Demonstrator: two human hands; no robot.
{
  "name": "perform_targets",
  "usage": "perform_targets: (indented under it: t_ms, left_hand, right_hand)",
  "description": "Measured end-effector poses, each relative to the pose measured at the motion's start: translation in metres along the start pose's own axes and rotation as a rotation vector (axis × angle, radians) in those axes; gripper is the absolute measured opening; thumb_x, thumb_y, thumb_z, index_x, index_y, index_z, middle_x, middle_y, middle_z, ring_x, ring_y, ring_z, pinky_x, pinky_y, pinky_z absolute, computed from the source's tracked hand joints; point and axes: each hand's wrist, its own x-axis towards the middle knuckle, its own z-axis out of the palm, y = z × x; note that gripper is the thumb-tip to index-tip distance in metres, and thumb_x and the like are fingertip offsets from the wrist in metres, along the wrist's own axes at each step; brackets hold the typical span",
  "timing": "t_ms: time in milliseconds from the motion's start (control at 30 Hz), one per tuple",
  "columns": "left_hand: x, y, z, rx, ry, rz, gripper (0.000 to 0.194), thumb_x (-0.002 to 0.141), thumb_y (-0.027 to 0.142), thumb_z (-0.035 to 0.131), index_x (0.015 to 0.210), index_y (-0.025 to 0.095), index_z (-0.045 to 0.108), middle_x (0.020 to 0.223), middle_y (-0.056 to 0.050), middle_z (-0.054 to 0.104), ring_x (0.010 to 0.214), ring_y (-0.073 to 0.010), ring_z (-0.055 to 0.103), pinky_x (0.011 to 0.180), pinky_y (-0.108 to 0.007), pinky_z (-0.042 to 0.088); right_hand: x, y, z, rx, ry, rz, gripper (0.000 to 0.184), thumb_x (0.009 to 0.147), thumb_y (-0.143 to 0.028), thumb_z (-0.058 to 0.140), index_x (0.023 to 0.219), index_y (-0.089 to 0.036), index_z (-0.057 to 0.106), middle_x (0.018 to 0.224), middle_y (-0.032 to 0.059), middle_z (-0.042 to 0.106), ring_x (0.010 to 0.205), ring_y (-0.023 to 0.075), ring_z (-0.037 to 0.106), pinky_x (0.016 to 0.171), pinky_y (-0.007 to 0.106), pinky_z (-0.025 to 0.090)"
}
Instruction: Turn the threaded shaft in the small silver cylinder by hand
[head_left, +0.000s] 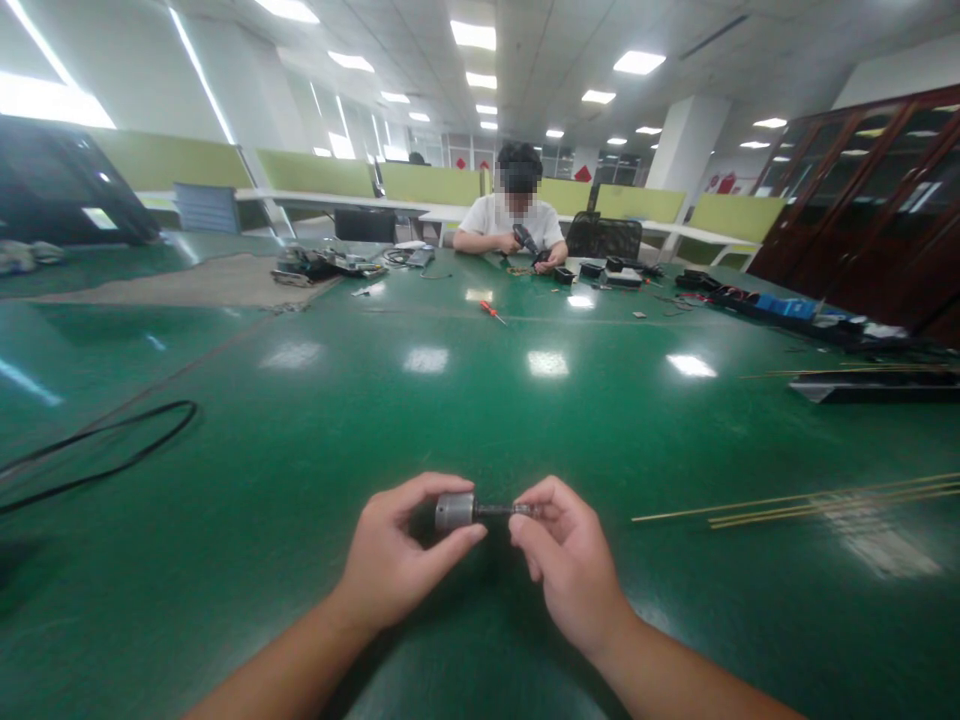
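Just in front of me, a grey metal cylinder (454, 511) lies level, with a thin dark rod (493, 510) coming out of its right end. My left hand (401, 545) has thumb and fingers closed around the cylinder. The far end of the rod is pinched between thumb and fingers of my right hand (566, 550), and a ribbed metal piece there is partly covered by the fingertips. Both hands are held above the green table (337, 430). I cannot tell exactly what kind of part the cylinder and rod are.
Several thin yellowish rods (817, 500) lie to the right, below a black channel-shaped piece (877, 386). A black cable (150, 440) loops at left. Farther off is an orange-handled screwdriver (490, 311). Across the table, a person (476, 220) holds a drill-like tool (525, 238).
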Motion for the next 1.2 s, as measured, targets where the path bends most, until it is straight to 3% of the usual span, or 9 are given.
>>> perform_targets:
  t_ms: [1200]
  left_hand:
    - [-0.0009,-0.001,0.0003,-0.071,0.006,-0.053,0.024,0.077,0.029,0.081,0.097,0.02,0.074,0.087,-0.004,0.075,0.076,-0.0204,0.071,0.07,-0.028,0.054]
  right_hand:
    - [-0.0009,-0.002,-0.0012,0.012,0.032,-0.029,0.014,0.082,-0.027,0.07,0.084,-0.019,0.059,0.065,-0.0036,0.059,0.049,0.0084,0.042,0.048,0.022,0.031]
